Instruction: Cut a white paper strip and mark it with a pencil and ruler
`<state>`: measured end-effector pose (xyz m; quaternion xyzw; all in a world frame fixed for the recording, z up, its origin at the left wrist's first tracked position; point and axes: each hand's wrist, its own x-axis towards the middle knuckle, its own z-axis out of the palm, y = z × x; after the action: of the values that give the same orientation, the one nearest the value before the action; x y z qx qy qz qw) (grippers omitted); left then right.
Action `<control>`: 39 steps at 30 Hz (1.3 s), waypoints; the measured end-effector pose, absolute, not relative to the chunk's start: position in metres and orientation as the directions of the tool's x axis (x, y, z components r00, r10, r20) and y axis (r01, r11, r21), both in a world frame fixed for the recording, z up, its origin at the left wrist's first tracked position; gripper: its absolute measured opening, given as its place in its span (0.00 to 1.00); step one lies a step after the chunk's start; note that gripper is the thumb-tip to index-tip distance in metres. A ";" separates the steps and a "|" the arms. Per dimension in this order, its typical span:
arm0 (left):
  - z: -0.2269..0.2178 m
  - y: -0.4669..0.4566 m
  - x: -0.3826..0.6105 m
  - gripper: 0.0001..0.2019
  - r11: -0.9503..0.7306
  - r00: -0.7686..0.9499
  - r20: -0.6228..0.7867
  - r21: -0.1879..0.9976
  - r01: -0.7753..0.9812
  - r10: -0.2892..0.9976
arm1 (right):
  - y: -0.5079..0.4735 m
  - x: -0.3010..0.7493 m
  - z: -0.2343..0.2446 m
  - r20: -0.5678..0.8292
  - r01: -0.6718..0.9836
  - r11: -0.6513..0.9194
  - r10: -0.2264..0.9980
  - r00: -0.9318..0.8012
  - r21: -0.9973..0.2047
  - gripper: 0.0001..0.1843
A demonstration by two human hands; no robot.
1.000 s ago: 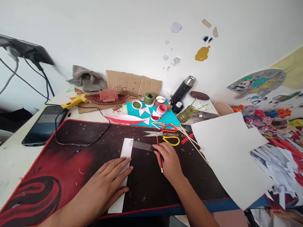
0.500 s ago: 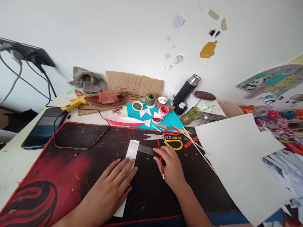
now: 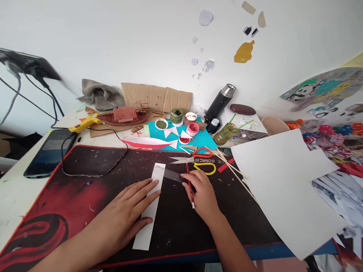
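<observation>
On wht paper [image 3: 153,207], L hand [image 3: 132,203] flat, thumb [image 3: 141,224] wider vs b4, R grip [image 3: 202,193] holding pencil [image 3: 190,190], clear strip [image 3: 172,175]

My left hand [image 3: 133,206] lies spread over a white paper strip [image 3: 154,219] on the black mat [image 3: 176,234], fingertips touching the strip. The fingers of my right hand [image 3: 202,194] pinch one end of a clear ruler [image 3: 173,175], which slants away from them to the strip's top; a red pencil [image 3: 190,189] crosses the same fingers. Just beyond my right fingertips are scissors [image 3: 188,159] with orange and yellow handles. Farther past my fingers sits a red-edged white paper hull [image 3: 149,142]; well right of them spreads a large white sheet [image 3: 283,181].
</observation>
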<state>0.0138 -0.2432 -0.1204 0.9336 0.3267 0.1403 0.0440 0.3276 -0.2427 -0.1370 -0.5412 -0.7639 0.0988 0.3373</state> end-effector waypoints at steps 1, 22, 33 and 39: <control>-0.118 -0.239 0.002 0.32 -0.809 0.789 0.181 0.160 0.565 0.587 | -0.243 0.328 -0.137 0.408 0.760 0.392 0.894 -0.184 -0.518 0.11; -0.137 -0.256 0.030 0.21 -0.788 0.713 0.358 0.123 0.604 0.603 | -0.245 0.324 -0.136 0.398 0.796 0.377 0.898 -0.188 -0.474 0.12; -0.133 -0.249 0.031 0.20 -0.784 0.720 0.318 0.161 0.600 0.617 | -0.266 0.308 -0.134 0.397 0.808 0.370 0.899 -0.186 -0.458 0.13; -0.129 -0.245 0.031 0.20 -0.792 0.734 0.302 0.166 0.587 0.608 | -0.268 0.304 -0.127 0.419 0.770 0.396 0.889 -0.185 -0.501 0.10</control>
<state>0.0305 -0.2449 -0.1289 0.9307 0.3211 0.1727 0.0298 0.3044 -0.2679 -0.1272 -0.5424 -0.7646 0.0886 0.3367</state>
